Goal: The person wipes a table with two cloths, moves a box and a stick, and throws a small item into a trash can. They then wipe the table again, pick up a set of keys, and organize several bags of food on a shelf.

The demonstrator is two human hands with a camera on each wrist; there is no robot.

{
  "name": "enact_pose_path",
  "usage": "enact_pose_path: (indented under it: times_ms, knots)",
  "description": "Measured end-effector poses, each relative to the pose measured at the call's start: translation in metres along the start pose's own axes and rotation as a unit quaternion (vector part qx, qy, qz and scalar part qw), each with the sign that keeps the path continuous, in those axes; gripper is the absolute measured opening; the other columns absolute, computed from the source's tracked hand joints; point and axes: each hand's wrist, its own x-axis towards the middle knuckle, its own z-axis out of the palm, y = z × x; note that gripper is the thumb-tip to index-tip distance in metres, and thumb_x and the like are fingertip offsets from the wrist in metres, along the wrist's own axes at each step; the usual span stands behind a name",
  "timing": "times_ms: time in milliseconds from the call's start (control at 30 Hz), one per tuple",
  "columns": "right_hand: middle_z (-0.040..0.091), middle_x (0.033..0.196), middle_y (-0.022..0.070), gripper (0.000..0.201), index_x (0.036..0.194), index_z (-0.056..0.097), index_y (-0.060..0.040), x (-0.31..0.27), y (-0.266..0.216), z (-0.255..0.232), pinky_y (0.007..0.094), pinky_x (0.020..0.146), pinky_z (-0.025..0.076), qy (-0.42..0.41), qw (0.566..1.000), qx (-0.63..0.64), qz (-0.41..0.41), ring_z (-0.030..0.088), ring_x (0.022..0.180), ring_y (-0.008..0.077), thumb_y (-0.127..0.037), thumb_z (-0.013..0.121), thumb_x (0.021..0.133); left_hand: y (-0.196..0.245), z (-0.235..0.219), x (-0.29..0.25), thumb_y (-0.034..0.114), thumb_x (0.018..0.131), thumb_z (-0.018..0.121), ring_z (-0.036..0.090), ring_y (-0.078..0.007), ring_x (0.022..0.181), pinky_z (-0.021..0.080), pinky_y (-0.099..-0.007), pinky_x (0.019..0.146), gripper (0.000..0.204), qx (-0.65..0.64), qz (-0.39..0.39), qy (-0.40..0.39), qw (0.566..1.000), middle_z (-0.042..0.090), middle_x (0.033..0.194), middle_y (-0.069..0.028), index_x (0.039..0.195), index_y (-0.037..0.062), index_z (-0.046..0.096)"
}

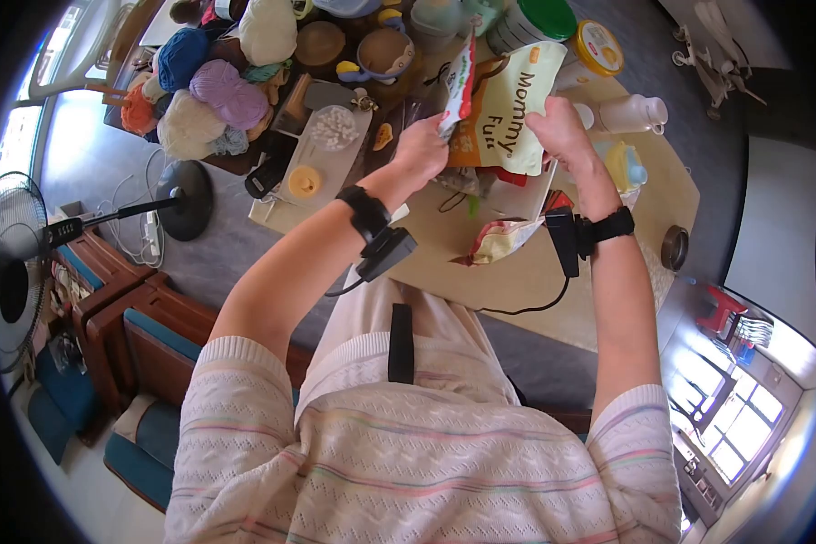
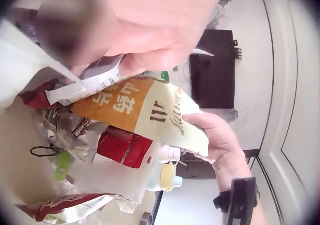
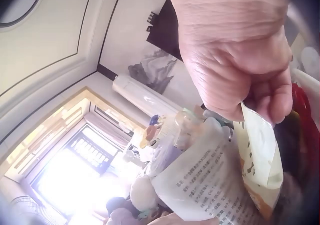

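Observation:
The right hand [image 1: 564, 136] pinches the edge of a cream and orange-brown pouch [image 1: 519, 100] marked "Mommy", held up over the table. In the left wrist view the same pouch [image 2: 145, 115] hangs with the right hand [image 2: 220, 135] at its far corner. The left hand [image 1: 420, 150] grips a red and white packet [image 1: 461, 86] beside the pouch. Printed text covers the white packet back [image 3: 205, 177] in the right wrist view, where the right hand [image 3: 240, 59] pinches the pouch [image 3: 262, 160]. Under them, a white bin [image 2: 120, 180] holds red packets [image 2: 125, 147].
Another packet [image 1: 508, 240] lies at the table's near side. Yarn balls [image 1: 227, 95] fill the left; a tray [image 1: 322, 168] has cotton swabs and a yellow round item. A green-lidded tub [image 1: 547, 18], a bottle [image 1: 633, 114] and a dark round item [image 1: 675, 247] stand right.

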Motion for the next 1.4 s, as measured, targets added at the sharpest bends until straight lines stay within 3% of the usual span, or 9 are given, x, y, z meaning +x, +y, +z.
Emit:
enact_pose_path:
  times_ms: [200,267,400,500,600,700,900,1167,1400]
  knots:
    - [0.061,0.066,0.0097,0.026,0.093,0.058,0.0071,0.001,-0.004,0.004,0.0276,0.034,0.044,0.013,1.0,0.004,0.009,0.056,0.045,0.016,-0.009,0.048,0.074,0.019,-0.007,0.009,0.005,0.077,0.05,0.06,-0.0292,0.083,0.048,-0.0354,0.069,0.049,-0.035,-0.135,0.02,0.99,0.062,0.085,-0.0144,0.125,0.0056,0.04]
    - [0.061,0.066,0.0097,0.026,0.093,0.058,0.007,0.005,-0.005,0.011,0.0275,0.034,0.044,0.01,1.0,0.02,0.006,0.056,0.045,0.016,-0.009,0.048,0.074,0.019,-0.007,0.006,0.003,0.077,0.046,0.058,-0.0367,0.088,0.046,-0.0405,0.076,0.042,0.025,-0.072,0.187,0.979,0.061,0.092,-0.0199,0.119,0.0002,0.043]
    - [0.06,0.07,0.0232,0.027,0.088,0.055,0.0148,0.01,-0.016,0.015,0.0327,0.039,0.051,-0.012,0.999,0.029,-0.008,0.062,0.05,0.0285,-0.006,0.048,0.072,0.019,-0.012,0.007,0.006,0.077,0.046,0.057,-0.0389,0.089,0.046,-0.0424,0.078,0.035,0.053,-0.126,0.1,0.986,0.059,0.094,-0.0236,0.111,-0.0021,0.046]
    - [0.061,0.068,0.0103,0.027,0.093,0.058,0.0067,0.017,-0.015,0.02,0.027,0.034,0.044,-0.007,0.999,0.032,0.012,0.057,0.045,0.017,-0.01,0.048,0.075,0.031,-0.028,0.002,0.013,0.076,0.051,0.056,-0.0403,0.092,0.045,-0.0419,0.08,0.033,0.058,-0.163,0.042,0.984,0.059,0.095,-0.0261,0.104,-0.0038,0.046]
    - [0.061,0.067,0.014,0.025,0.089,0.058,0.0089,0.015,-0.024,0.021,0.0299,0.038,0.048,-0.016,0.997,0.077,0.011,0.06,0.048,0.0206,-0.009,0.048,0.074,0.053,-0.056,-0.011,0.021,0.072,0.057,0.055,-0.0414,0.093,0.044,-0.042,0.081,0.041,-0.015,-0.109,0.043,0.993,0.058,0.094,-0.027,0.102,-0.0052,0.047]
    - [0.062,0.07,0.0156,0.023,0.086,0.059,0.0092,0.017,-0.031,0.039,0.0332,0.044,0.053,-0.031,0.986,0.166,0.013,0.062,0.053,0.0236,-0.007,0.048,0.075,0.056,-0.071,-0.019,0.025,0.07,0.059,0.058,-0.0383,0.087,0.045,-0.0398,0.076,0.054,0.048,-0.03,0.126,0.99,0.061,0.091,-0.0229,0.114,-0.0034,0.048]
    - [0.063,0.081,0.0184,0.032,0.101,0.055,0.0095,0.038,-0.018,0.089,0.0337,0.046,0.054,-0.005,0.995,0.082,0.054,0.065,0.06,0.0258,-0.014,0.052,0.079,0.038,-0.067,-0.016,0.017,0.072,0.054,0.056,-0.0399,0.091,0.044,-0.0424,0.08,0.051,0.101,-0.049,0.045,0.993,0.06,0.091,-0.0251,0.119,-0.0015,0.045]
    - [0.062,0.08,0.0085,0.041,0.109,0.054,-0.0006,-0.053,-0.028,0.024,0.0243,0.045,0.047,-0.052,0.972,0.228,0.021,0.063,0.065,0.0126,-0.034,0.055,0.086,0.07,-0.079,-0.037,0.015,0.075,0.057,0.058,-0.0339,0.084,0.046,-0.0402,0.075,0.043,0.112,0.04,0.201,0.972,0.059,0.096,-0.0194,0.116,0.0054,0.051]
    - [0.061,0.077,0.0084,0.035,0.118,0.051,-0.0087,-0.117,0.085,0.042,0.0225,0.04,0.045,-0.069,0.94,0.27,0.198,0.06,0.05,0.0137,-0.031,0.045,0.091,0.084,-0.077,-0.027,0.016,0.077,0.061,0.058,-0.025,0.077,0.047,-0.0345,0.071,0.039,0.113,0.071,0.235,0.963,0.058,0.091,-0.0128,0.114,0.007,0.054]
